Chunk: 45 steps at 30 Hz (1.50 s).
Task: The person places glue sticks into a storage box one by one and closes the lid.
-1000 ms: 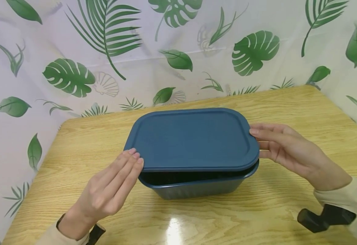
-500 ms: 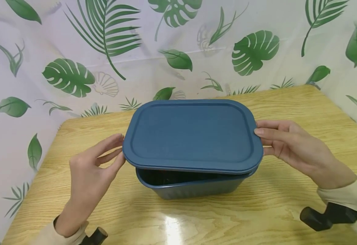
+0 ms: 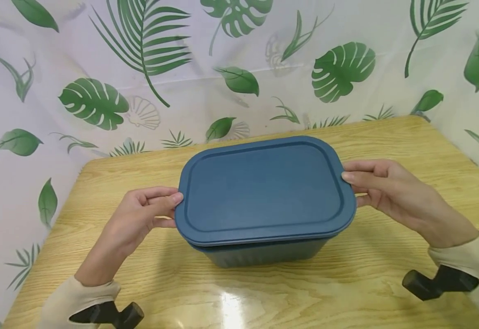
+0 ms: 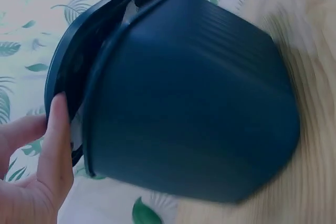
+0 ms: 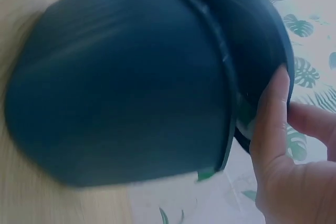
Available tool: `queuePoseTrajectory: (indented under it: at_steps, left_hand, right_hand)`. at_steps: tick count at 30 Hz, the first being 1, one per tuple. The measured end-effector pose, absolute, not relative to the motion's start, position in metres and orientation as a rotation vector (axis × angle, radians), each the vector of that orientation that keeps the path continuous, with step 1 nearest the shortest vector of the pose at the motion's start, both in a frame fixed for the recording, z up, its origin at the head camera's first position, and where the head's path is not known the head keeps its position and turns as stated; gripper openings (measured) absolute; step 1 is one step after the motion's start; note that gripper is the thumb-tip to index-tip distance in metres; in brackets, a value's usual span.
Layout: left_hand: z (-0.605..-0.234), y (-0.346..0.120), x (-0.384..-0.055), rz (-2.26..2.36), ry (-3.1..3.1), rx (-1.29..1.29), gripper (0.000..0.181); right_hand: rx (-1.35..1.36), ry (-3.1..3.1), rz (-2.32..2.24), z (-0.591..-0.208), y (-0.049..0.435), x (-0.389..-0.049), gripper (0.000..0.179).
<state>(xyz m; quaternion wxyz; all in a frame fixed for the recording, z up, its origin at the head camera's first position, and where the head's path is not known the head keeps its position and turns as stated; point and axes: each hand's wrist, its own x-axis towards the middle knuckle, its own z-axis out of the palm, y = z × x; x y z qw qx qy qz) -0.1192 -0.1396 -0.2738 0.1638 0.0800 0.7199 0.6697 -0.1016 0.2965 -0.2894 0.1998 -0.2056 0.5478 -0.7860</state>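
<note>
A dark blue lid with rounded corners lies over a matching deep plastic box in the head view. My left hand pinches the lid's left end, thumb on top and fingers beneath. At the opposite end my right hand pinches the rim the same way. Both wrist views show a gap between the lid and the rim of the box. The inside of the box is hidden under the lid.
The box stands on a light wooden table. Behind it hangs a white cloth printed with green leaves. Black wrist devices sit at both sleeves.
My left hand has gone from the lid's front left corner to pinching its left end. The lid's front edge has come down and forward, covering the dark opening. The right hand keeps its pinch.
</note>
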Motion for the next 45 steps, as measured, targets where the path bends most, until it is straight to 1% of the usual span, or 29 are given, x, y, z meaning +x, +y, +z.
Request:
queuePoseTrajectory:
  at_steps: [5,7,14,17,24,29,45]
  left_hand:
    - [-0.28,-0.138,-0.127,1.79,2.173,0.271,0.028]
    - [-0.28,-0.138,-0.129,1.739,2.23,0.287,0.028]
    - [-0.275,-0.134,-0.131,1.598,2.279,0.253,0.033]
    - [-0.272,-0.132,-0.132,1.537,2.296,0.25,0.034]
    - [-0.269,-0.13,-0.133,1.416,2.342,0.302,0.035]
    - [-0.27,-0.129,-0.132,1.394,2.361,0.289,0.035]
    - [-0.271,-0.127,-0.125,1.36,2.452,0.333,0.038]
  right_hand:
    - [-0.403,1.861,-2.053,-0.287,0.29,-0.102,0.026]
    - [-0.353,1.99,-1.964,-0.284,0.286,-0.101,0.023]
    - [-0.218,2.418,-1.613,-0.269,0.275,-0.093,0.041]
    - [-0.2,2.499,-1.522,-0.265,0.273,-0.09,0.042]
    - [-0.164,2.543,-1.463,-0.264,0.272,-0.088,0.049]
    - [-0.163,2.548,-1.47,-0.265,0.271,-0.089,0.053]
    - [-0.172,2.599,-1.401,-0.274,0.27,-0.088,0.053]
